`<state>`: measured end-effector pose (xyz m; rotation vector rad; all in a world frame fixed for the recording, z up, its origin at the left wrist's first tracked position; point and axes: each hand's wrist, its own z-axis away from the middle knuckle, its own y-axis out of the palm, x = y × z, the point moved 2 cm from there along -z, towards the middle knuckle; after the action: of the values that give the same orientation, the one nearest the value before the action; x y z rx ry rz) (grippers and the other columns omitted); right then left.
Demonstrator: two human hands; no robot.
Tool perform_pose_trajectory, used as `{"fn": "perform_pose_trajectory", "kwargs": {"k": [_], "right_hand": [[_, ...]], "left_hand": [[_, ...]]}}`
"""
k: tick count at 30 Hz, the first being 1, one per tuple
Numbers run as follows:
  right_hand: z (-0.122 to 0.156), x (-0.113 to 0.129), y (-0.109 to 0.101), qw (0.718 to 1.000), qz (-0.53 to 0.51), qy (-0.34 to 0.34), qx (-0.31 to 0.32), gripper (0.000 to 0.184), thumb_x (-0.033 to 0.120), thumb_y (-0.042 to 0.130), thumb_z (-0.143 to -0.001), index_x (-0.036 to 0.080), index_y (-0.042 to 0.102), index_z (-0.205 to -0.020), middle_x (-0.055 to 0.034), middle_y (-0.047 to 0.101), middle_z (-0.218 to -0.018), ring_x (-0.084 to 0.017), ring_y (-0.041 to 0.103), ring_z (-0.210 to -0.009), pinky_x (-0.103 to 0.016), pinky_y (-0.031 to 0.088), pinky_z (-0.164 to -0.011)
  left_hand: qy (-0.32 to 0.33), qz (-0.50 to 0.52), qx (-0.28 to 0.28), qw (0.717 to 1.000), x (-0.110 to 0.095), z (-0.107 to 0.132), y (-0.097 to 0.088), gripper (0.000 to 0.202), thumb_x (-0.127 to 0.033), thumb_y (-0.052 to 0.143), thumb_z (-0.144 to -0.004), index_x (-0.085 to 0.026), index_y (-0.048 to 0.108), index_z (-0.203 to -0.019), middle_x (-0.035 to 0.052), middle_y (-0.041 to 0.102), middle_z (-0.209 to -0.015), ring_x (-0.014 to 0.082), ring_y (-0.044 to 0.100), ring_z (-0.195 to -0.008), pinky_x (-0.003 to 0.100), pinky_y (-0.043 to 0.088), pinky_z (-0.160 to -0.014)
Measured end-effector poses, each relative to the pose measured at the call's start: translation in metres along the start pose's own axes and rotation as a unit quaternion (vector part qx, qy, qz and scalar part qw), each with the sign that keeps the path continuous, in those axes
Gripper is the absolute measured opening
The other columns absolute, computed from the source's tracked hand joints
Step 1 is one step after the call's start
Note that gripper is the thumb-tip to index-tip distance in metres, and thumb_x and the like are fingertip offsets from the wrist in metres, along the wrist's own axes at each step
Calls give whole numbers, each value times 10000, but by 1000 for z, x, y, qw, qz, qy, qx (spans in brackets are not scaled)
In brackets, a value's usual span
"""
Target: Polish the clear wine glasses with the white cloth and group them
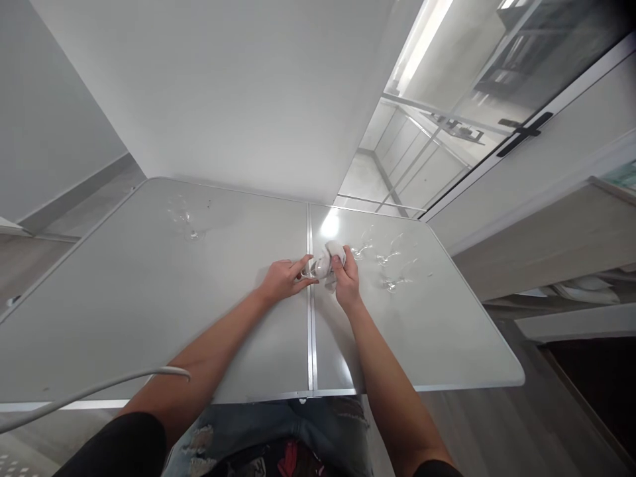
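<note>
My left hand (pixel 283 278) is closed round the stem end of a clear glass (pixel 309 269) above the middle seam of the white folding table (pixel 149 311). My right hand (pixel 346 278) pinches a white cloth (pixel 328 257) that is bunched over the other end of that glass. Both hands hover just over the tabletop, close together. Most of the glass is hidden by the cloth and fingers.
Several clear glasses (pixel 390 268) stand on the table just right of my hands. Another clear glass (pixel 186 224) stands alone at the far left. A white cable (pixel 99 387) crosses the near left edge. A white wall rises behind the table, with glass doors at the right.
</note>
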<state>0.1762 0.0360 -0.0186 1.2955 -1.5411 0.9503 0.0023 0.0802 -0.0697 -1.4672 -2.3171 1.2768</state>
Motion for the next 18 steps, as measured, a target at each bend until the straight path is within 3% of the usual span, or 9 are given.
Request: {"fn": "perform_pose_trajectory", "kwargs": {"k": [3,7,13,18], "right_hand": [[3,-2,2,1000,-17,-3,-24,218,462,492,-997,247,522,-1008,13,465,-834,-147,484,-732,-274,441,-695],[5,-5,4,997,74,-30,3,228,447,479,-1005,239,537,-1077,8,508,-860,-155,502,-755,-284,446,-723],[4,-5,1,987,138,-76,-43,236,400,448,-1018,239,498,-1183,-38,548,-1023,-192,552,-930,-338,457,-865],[-3,-9,2,989,148,-25,12,208,427,495,-994,240,547,-1068,1,523,-849,-168,519,-768,-312,461,-764]], "left_hand": [[3,7,-15,1000,-2,-1,-1,604,-608,606,-900,-162,600,-1308,-8,681,-631,143,642,-561,260,447,-601],[0,-2,-23,1000,-1,-2,0,593,-590,622,-898,-159,607,-1304,-5,687,-633,144,639,-557,262,440,-597],[-70,-21,-52,996,6,-1,1,591,-596,656,-870,-187,637,-1296,0,703,-644,146,634,-557,266,430,-611],[-56,-31,-24,998,7,0,-1,578,-607,666,-857,-207,664,-1274,10,719,-660,164,650,-585,282,420,-622]]}}
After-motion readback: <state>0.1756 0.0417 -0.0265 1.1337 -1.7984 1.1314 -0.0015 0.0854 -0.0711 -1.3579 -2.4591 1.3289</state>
